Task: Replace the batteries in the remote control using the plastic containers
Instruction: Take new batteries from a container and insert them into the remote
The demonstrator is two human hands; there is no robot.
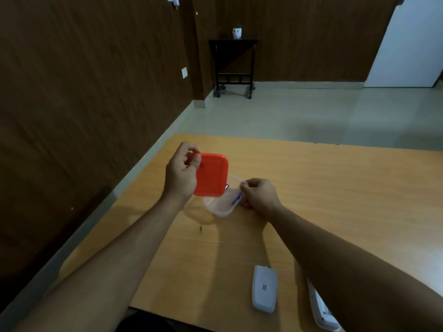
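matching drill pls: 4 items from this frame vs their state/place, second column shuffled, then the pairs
1. orange lid
2. clear container
3. battery cover
4. potted plant

A. on the black side table by the wall
B. open on the table, right hand at its rim
C. lying flat at the table's near edge
D. lifted off, pinched by the left hand

Pairs: 1-D, 2-B, 3-C, 4-A

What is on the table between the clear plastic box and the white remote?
In the head view, only bare table lies between the clear box and the remote.
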